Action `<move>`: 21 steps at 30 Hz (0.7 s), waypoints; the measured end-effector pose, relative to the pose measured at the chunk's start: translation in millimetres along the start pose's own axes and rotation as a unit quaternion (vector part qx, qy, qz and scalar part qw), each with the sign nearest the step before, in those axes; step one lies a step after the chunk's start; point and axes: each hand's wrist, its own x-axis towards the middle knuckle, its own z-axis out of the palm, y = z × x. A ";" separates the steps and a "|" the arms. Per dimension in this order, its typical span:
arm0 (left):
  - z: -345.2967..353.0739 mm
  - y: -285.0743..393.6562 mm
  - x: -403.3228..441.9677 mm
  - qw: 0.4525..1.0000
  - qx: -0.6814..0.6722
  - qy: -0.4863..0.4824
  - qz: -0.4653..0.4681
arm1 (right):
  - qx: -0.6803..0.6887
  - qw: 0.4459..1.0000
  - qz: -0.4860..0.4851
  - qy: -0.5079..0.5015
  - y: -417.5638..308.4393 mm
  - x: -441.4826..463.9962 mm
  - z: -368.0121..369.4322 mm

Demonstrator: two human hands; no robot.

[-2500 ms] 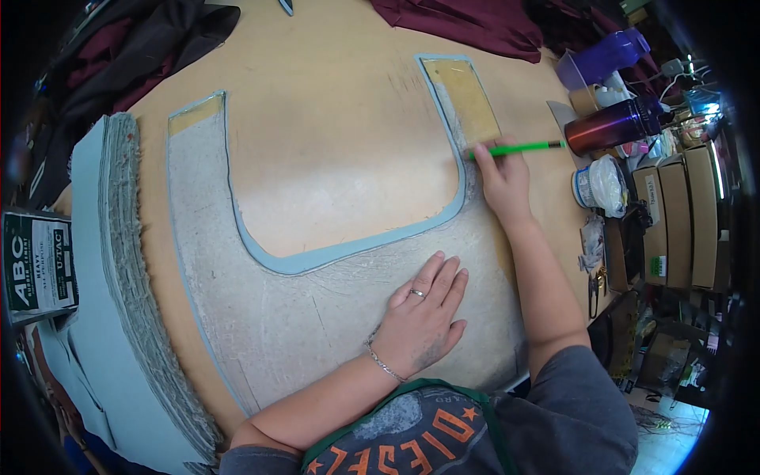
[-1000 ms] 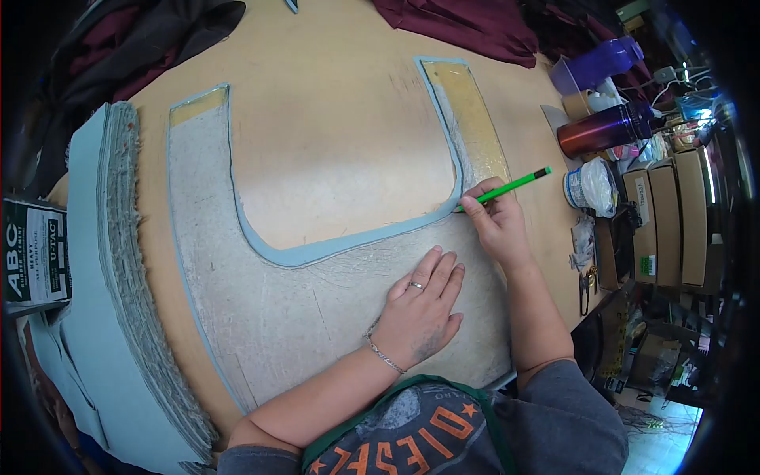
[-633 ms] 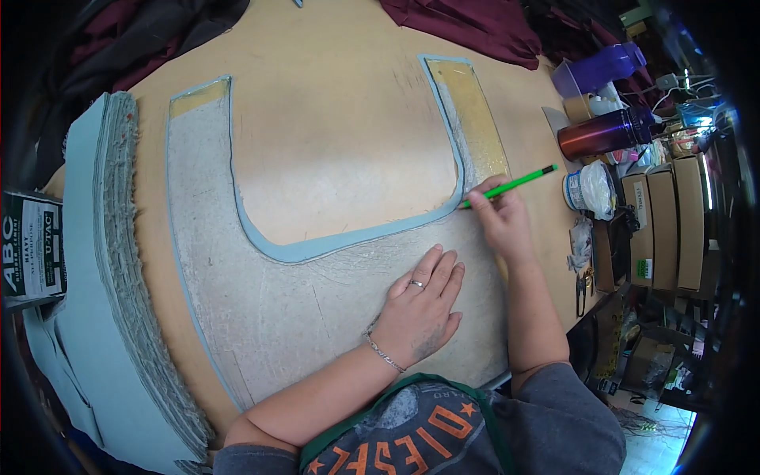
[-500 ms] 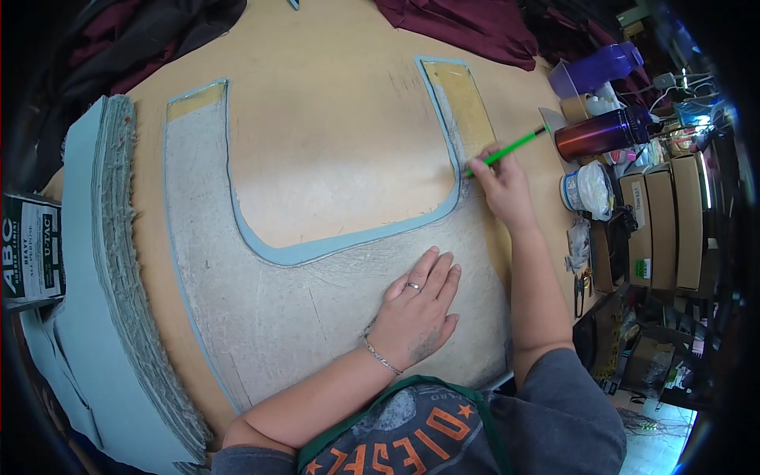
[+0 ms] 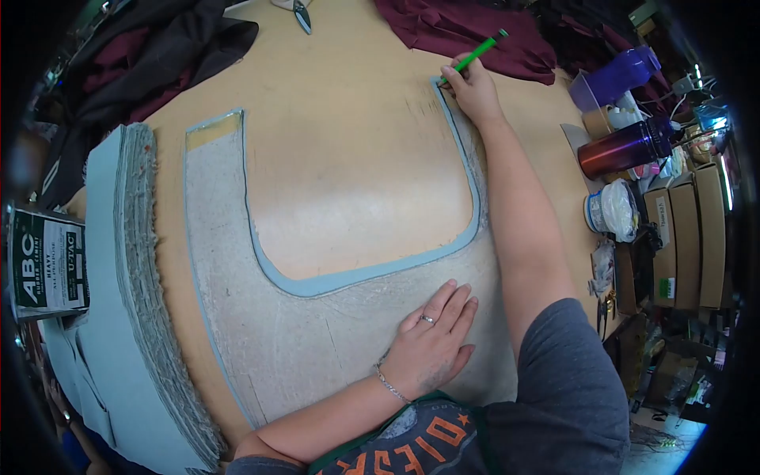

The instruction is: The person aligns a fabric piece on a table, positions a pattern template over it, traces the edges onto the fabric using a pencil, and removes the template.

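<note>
A large U-shaped grey pattern piece point(image 5: 293, 348) lies on the table over a light blue sheet point(image 5: 348, 275), which shows as a narrow border along the inner curve and outer edges. My left hand point(image 5: 435, 340) rests flat on the grey piece, fingers stretched out. In my right hand point(image 5: 478, 96) is a green pen point(image 5: 480, 53), its tip down at the top inner corner of the right arm of the U. My hand and forearm hide most of that right arm. Yellowish tape point(image 5: 214, 131) covers the end of the left arm.
A thick stack of light blue sheets point(image 5: 119, 237) stands left, beside an ABC rubber cement can point(image 5: 49, 261). Scissors point(image 5: 302, 16) lie at the far edge near maroon cloth point(image 5: 467, 32). A purple tumbler point(image 5: 621, 148) and tub point(image 5: 611, 210) stand right. Another person's arm point(image 5: 79, 435) shows lower left.
My right hand has moved the pen up along the inner edge, from the curve to the top of the right arm. My left hand stays flat on the piece. The view has shifted slightly.
</note>
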 end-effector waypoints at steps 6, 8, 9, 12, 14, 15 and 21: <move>-15.5 -20.0 22.2 0.980 -0.197 -0.012 -0.016 | 0.163 0.983 0.005 0.084 3.2 -1.0 -2.5; -22.7 -31.2 58.3 0.987 -0.156 0.038 0.001 | 0.161 0.979 -0.041 0.120 8.7 1.5 -6.4; -32.0 -39.4 88.7 0.994 -0.068 0.075 0.030 | 0.130 0.982 -0.044 0.133 13.2 4.0 -10.1; -28.5 -73.6 179.0 0.990 0.061 0.124 -0.008 | 0.061 0.983 -0.046 0.169 30.9 12.9 -11.0; -18.8 -97.1 212.7 0.976 0.173 0.132 -0.025 | 0.044 0.990 -0.029 0.128 28.4 15.0 -9.6; -10.2 -109.0 221.1 0.970 0.202 0.126 -0.046 | 0.035 0.994 -0.017 0.106 28.8 14.9 -8.3; -2.6 -114.3 226.1 0.965 0.228 0.092 -0.095 | -0.176 0.977 0.005 0.121 15.5 17.8 -23.7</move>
